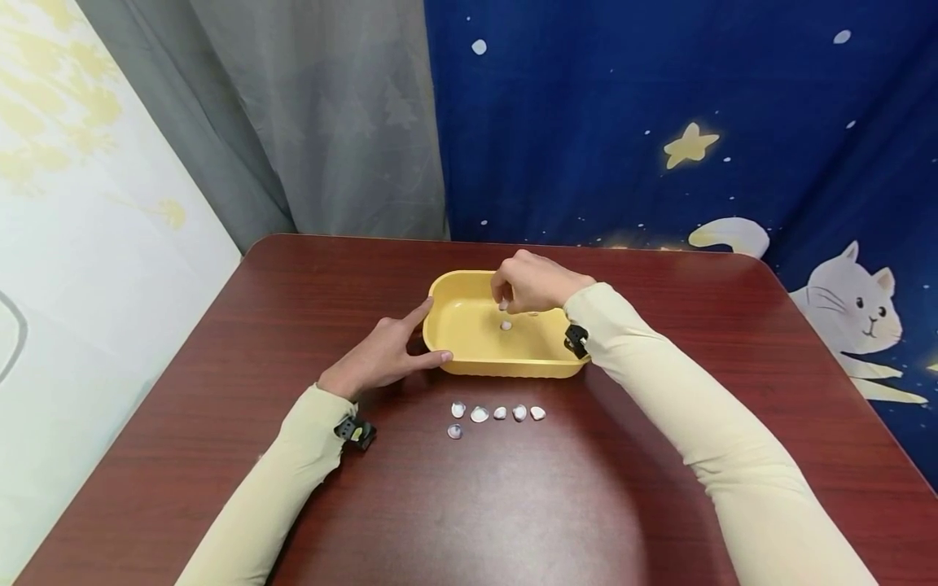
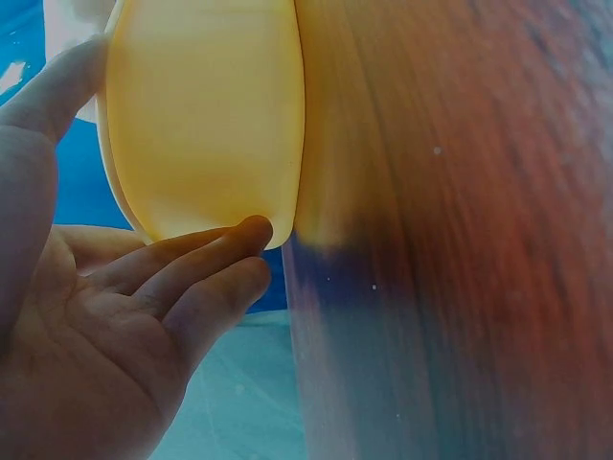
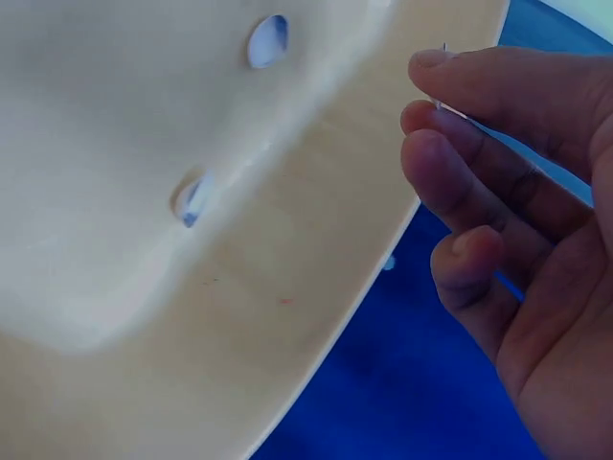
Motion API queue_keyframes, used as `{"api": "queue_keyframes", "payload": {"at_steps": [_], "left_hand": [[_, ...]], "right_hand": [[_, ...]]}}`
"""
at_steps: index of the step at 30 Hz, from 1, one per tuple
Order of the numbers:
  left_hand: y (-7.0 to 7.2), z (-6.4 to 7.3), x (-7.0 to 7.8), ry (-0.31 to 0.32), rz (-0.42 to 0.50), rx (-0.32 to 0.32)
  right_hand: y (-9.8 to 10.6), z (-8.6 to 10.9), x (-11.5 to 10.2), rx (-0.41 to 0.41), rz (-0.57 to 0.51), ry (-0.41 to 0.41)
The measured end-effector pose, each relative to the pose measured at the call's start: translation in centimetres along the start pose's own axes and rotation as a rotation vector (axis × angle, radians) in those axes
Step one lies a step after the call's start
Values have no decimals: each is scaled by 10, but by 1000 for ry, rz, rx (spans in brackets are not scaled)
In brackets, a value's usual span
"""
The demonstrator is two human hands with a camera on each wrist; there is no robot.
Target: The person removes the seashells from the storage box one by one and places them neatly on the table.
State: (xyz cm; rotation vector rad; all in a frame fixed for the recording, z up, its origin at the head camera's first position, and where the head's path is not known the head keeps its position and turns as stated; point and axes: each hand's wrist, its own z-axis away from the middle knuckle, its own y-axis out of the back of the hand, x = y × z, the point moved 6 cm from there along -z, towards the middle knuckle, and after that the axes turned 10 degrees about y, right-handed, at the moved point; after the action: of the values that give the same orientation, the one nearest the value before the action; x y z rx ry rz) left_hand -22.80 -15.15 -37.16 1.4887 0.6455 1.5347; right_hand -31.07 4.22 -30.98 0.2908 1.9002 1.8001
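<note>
A yellow plastic basin (image 1: pixel 506 368) stands on the table. My left hand (image 1: pixel 384 354) spans its left end, thumb on the front side and extended fingers against the end; the left wrist view shows these fingers (image 2: pixel 206 264) lying along the basin wall (image 2: pixel 206 115). Over the basin, my right hand (image 1: pixel 538 282) pinches a small seashell (image 1: pixel 503 305) between thumb and fingertips. Only the thin edge of that shell shows in the right wrist view, beside the right hand (image 3: pixel 517 182). Inside the basin lie a pale shell (image 3: pixel 268 41) and another shell (image 3: pixel 190 199) by the wall.
In front of the basin, several small shells (image 1: pixel 501 413) form a row on the dark red wooden table (image 1: pixel 352 505). One more shell (image 1: pixel 455 431) lies below the row's left end. Behind the table hang a grey curtain (image 1: pixel 344 122) and a blue curtain (image 1: pixel 572 122).
</note>
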Motion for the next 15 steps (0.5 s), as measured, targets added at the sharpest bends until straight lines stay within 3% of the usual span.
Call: {"api": "queue_keyframes", "payload": {"at_steps": [15], "left_hand": [[0,1,-1,1,5,5]], "right_hand": [[13,22,-31,48,7,82]]}}
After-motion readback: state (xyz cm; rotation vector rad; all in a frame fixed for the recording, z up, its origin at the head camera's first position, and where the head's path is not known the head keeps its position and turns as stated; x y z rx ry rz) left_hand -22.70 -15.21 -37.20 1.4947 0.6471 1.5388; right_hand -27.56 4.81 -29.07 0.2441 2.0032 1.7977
